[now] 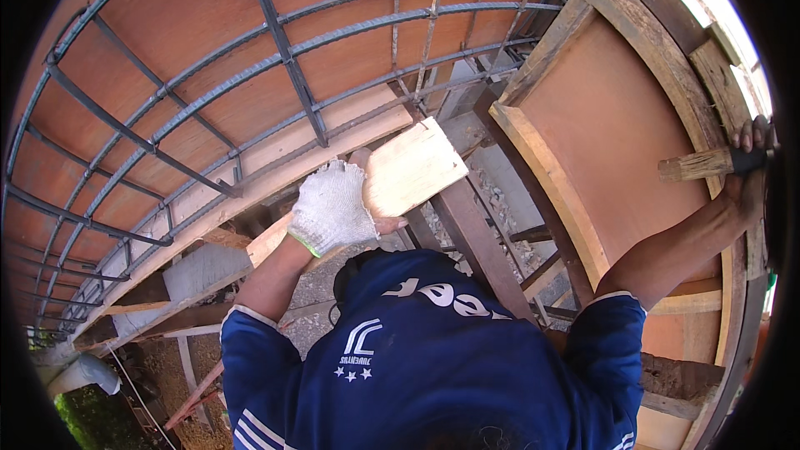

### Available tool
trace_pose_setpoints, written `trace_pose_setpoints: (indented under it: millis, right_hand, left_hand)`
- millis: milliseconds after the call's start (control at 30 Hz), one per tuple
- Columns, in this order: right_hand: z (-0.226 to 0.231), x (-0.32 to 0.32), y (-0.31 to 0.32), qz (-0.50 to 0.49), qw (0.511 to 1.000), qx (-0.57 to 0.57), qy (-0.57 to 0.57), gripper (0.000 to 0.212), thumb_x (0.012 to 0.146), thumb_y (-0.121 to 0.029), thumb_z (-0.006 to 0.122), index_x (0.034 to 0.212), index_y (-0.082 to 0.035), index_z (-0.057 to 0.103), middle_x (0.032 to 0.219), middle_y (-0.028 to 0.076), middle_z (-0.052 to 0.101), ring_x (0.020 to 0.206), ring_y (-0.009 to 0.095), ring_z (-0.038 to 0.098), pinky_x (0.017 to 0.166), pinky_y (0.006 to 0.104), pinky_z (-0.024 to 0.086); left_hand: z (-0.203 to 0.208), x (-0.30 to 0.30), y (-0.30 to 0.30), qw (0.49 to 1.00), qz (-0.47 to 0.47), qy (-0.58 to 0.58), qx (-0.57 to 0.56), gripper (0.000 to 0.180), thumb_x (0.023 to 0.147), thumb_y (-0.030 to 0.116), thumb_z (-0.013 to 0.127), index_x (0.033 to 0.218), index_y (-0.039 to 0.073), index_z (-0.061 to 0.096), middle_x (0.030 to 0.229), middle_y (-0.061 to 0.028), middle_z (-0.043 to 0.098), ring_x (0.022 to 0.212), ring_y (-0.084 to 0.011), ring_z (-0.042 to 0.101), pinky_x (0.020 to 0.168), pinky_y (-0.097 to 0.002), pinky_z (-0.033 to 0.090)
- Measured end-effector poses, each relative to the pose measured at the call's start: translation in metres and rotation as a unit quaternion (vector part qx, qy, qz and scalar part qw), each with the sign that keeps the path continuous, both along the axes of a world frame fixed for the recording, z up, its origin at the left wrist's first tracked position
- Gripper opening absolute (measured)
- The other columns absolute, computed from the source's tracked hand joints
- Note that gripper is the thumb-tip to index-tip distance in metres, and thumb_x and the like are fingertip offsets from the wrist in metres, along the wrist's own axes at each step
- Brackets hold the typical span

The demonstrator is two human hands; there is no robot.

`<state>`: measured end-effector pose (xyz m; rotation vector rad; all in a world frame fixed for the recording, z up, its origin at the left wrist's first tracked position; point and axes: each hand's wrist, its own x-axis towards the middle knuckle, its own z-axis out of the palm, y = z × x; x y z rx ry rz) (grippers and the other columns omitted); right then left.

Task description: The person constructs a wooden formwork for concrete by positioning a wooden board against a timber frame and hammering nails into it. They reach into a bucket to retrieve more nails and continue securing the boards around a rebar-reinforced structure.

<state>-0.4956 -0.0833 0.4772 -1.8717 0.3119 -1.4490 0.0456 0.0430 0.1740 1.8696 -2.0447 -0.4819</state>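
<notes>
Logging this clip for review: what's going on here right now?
A person in a blue shirt stands at timber formwork. The left hand, in a white knit glove, grips a pale wooden plank held out beside the rebar grid that runs along a reddish plywood panel. The bare right hand holds a wooden handle with a dark grip against the framed plywood form on the right.

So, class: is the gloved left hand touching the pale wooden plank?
Touching. The head view shows the gloved left hand wrapped over the plank, fingers curled around its edge.
</notes>
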Motion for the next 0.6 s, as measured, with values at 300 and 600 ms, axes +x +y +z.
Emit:
trace_pose_setpoints:
  millis: [300, 600]
  right_hand:
    - [-0.161, 0.229, -0.007, -0.172, 0.870, -0.173, 0.429, 0.031, 0.085, -0.010, 0.071, 0.112, -0.003, 0.059, 0.077, 0.014, 0.063, 0.063, 0.026, 0.065, 0.058, 0.0362, 0.051]
    - [-0.215, 0.191, -0.010, -0.208, 0.828, -0.122, 0.506, 0.020, 0.080, -0.003, 0.065, 0.096, -0.004, 0.054, 0.071, 0.023, 0.058, 0.067, 0.042, 0.061, 0.061, 0.0441, 0.048]
  left_hand:
    - [0.007, -0.035, -0.032, 0.997, 0.009, -0.077, 0.024, 0.097, 0.062, 0.071, 0.078, 0.117, -0.006, 0.055, 0.093, -0.0274, 0.067, 0.091, -0.0393, 0.069, 0.079, -0.0461, 0.056]
    - [0.025, -0.051, -0.046, 0.990, -0.010, -0.119, 0.081, 0.093, 0.062, 0.070, 0.075, 0.115, -0.005, 0.061, 0.100, -0.0256, 0.068, 0.097, -0.0360, 0.068, 0.083, -0.0429, 0.056]
